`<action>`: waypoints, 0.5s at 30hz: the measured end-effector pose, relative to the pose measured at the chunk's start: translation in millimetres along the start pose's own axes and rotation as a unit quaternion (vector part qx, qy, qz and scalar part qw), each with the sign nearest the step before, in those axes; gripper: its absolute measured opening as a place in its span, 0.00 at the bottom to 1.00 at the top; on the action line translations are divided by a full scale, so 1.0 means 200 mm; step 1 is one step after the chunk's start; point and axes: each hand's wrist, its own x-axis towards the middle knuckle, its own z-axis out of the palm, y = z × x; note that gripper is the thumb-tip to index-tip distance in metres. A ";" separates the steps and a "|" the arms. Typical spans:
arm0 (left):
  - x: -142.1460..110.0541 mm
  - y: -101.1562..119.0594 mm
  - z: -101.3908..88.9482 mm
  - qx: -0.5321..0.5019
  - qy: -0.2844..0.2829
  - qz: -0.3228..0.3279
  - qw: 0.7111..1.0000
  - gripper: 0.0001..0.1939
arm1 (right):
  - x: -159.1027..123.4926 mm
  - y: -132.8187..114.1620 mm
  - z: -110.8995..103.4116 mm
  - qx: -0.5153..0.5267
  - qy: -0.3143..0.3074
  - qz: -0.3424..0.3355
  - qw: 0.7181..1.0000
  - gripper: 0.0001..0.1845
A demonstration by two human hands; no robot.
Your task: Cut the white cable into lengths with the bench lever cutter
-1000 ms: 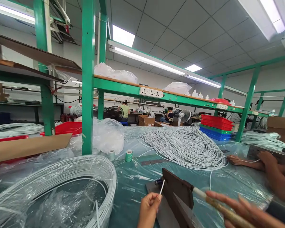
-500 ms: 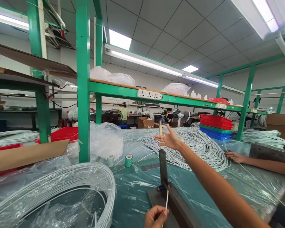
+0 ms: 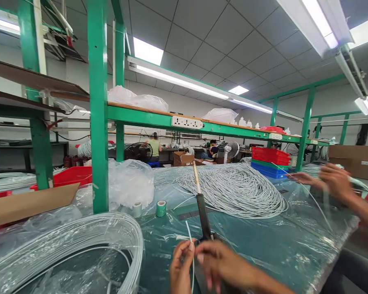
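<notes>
My left hand (image 3: 179,267) is at the bottom centre, pinching a thin white cable (image 3: 188,229) whose end sticks up above its fingers. My right hand (image 3: 222,265) is close beside it, fingertips almost touching the left hand's. It is smeared by motion, so I cannot make out its grip. Just behind both hands stands a lever cutter (image 3: 202,214), its dark blade arm raised almost upright and its pale handle (image 3: 196,176) on top, untouched.
A large heap of white cable (image 3: 239,190) lies behind the cutter and a wrapped coil (image 3: 64,245) lies at left. A green post (image 3: 98,122), tape rolls (image 3: 161,208) and stacked trays (image 3: 270,161) stand around. Another person's hands (image 3: 335,181) pull a cable at right.
My right hand has let go of the raised cutter handle and dropped down next to my left hand. The co-worker's hands have lifted off the table. The view has shifted slightly right.
</notes>
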 end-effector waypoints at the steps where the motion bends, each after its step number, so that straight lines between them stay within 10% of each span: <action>1: -0.01 0.00 0.02 0.016 -0.004 0.017 1.000 0.25 | -0.05 0.08 0.06 -0.002 0.000 0.000 1.000 0.28; 7: -0.12 0.00 0.08 0.288 -0.169 0.085 0.939 0.24 | -0.10 0.25 0.07 0.082 0.093 -0.001 0.992 0.30; 15: -0.28 0.32 0.18 0.731 -0.221 0.176 0.622 0.19 | -0.40 0.07 -0.84 0.156 0.436 -0.034 0.885 0.12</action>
